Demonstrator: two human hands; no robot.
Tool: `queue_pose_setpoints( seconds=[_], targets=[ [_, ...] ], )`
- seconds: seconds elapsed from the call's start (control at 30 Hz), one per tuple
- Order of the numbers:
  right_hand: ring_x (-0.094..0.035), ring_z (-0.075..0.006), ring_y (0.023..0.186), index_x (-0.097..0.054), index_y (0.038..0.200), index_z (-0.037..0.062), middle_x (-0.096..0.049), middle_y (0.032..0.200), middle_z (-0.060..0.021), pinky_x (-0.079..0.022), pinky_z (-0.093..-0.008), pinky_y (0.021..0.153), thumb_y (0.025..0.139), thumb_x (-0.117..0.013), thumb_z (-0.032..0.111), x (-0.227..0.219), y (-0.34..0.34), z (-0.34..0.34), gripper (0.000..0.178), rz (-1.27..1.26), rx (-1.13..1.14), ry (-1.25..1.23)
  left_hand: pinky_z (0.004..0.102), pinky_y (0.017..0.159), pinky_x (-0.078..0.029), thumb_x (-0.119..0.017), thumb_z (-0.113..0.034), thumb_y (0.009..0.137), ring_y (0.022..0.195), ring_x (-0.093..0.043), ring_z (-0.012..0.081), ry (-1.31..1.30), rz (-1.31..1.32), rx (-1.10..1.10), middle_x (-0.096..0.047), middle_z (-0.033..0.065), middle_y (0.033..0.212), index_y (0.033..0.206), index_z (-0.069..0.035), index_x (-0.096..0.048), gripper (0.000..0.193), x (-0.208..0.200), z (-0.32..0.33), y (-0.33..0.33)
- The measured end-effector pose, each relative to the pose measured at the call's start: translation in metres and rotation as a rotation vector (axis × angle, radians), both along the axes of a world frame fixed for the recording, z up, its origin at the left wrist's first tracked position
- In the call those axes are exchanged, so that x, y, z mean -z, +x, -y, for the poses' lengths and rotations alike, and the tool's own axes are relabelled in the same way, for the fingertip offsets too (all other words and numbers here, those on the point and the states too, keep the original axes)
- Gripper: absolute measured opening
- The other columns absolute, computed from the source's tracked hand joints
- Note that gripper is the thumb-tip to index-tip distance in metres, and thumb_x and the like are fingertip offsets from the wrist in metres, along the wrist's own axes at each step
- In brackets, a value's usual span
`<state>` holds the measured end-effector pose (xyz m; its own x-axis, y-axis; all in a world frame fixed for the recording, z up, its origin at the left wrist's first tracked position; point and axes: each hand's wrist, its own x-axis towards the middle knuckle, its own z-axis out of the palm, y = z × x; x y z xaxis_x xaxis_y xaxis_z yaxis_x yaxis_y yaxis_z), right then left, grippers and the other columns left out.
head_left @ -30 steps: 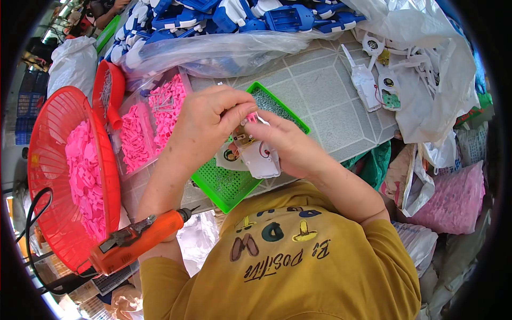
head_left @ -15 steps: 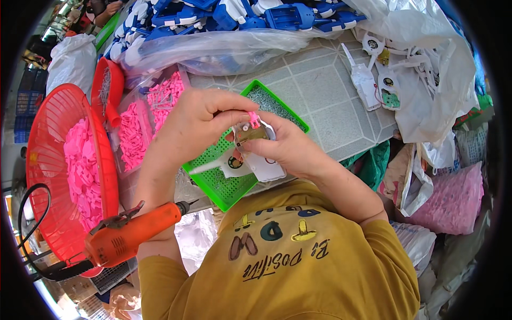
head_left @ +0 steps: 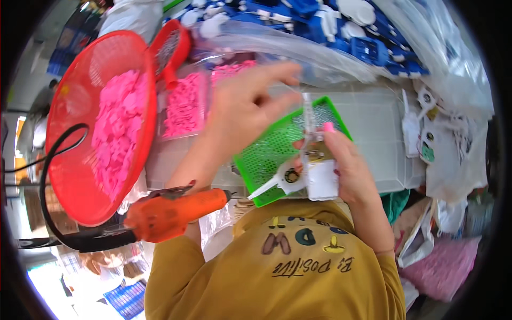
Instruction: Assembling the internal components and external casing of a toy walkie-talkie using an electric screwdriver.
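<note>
My right hand (head_left: 349, 170) grips a white plastic casing (head_left: 322, 181) above the green tray, with its thumb beside a small pink part (head_left: 329, 127) at the casing's upper end. A metal-coloured piece shows inside the casing. A white pointed arm with a dark round part (head_left: 291, 175) sticks out to the left. My left hand (head_left: 242, 104), blurred by motion, is apart from the casing, thumb and forefinger spread and nothing visible between them. Below that hand, an orange power screwdriver (head_left: 178, 214) lies across my left forearm in the view, its tip pointing right.
The green perforated tray (head_left: 266, 154) holds small screws at its far end. Pink parts fill a red basket (head_left: 64, 133) and a clear box (head_left: 184, 104). A red scoop (head_left: 173, 66) contains screws. Blue-and-white casings (head_left: 368, 50) lie at the back, white assemblies (head_left: 410, 128) at right.
My left hand has let go of the casing and moved away from it to the left. My right hand still holds the casing, and the whole view has shifted.
</note>
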<state>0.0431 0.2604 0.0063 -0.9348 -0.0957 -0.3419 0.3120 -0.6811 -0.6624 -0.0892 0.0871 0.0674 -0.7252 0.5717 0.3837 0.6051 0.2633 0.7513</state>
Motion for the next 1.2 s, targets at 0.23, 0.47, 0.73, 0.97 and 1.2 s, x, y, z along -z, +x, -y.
queue_pose_setpoints(
  seconds=[0.23,0.47,0.73,0.97,1.2],
  targets=[
    [-0.069,-0.0287,0.089,-0.043,0.134,0.0018,-0.064,0.114,-0.0221,-0.058,-0.0393,0.075,0.102,-0.050,0.035,0.005,-0.001,-0.010,0.047,-0.044,0.054,0.044,0.0322,0.067,-0.052,-0.066,-0.008,0.087,0.071,-0.066,0.0198,-0.533,-0.212,-0.659,-0.071,0.0142,0.086,0.110,-0.001,-0.068,0.025,0.060,0.158,-0.097],
    [-0.069,-0.0295,0.092,-0.041,0.135,0.0020,-0.064,0.114,-0.0205,-0.058,-0.0399,0.076,0.103,-0.049,0.035,0.000,-0.007,-0.002,0.047,-0.026,0.022,0.011,0.0492,0.083,-0.051,-0.063,-0.011,0.081,0.094,-0.066,0.0423,-0.714,-0.052,-0.784,-0.067,0.0267,0.094,0.098,-0.002,-0.069,0.020,0.125,0.174,-0.124],
    [-0.069,-0.0294,0.090,-0.044,0.133,0.0030,-0.064,0.116,-0.0169,-0.059,-0.0395,0.076,0.102,-0.047,0.038,0.009,-0.013,-0.014,0.047,-0.007,0.108,-0.113,0.0439,0.085,-0.053,-0.066,-0.018,0.078,0.096,-0.068,0.0349,-0.986,-0.035,-0.684,-0.070,0.0193,0.098,0.100,-0.008,-0.072,0.025,0.113,0.172,-0.136],
    [-0.069,-0.0297,0.091,-0.050,0.128,0.0048,-0.066,0.115,-0.0170,-0.059,-0.0419,0.074,0.099,-0.051,0.044,0.008,-0.017,-0.022,0.048,0.029,0.114,-0.119,0.0453,0.083,-0.052,-0.061,-0.008,0.078,0.094,-0.067,0.0387,-0.965,-0.110,-0.703,-0.069,0.0236,0.097,0.104,-0.005,-0.070,0.027,0.120,0.182,-0.144],
    [-0.069,-0.0280,0.091,-0.045,0.133,0.0048,-0.065,0.116,-0.0164,-0.060,-0.0413,0.073,0.099,-0.052,0.046,0.014,-0.020,-0.025,0.054,0.021,0.110,-0.111,0.0366,0.088,-0.052,-0.061,-0.002,0.086,0.098,-0.068,0.0288,-0.458,-0.114,-0.613,-0.070,0.0183,0.105,0.115,-0.001,-0.066,0.030,0.052,0.097,-0.079]
  ],
)
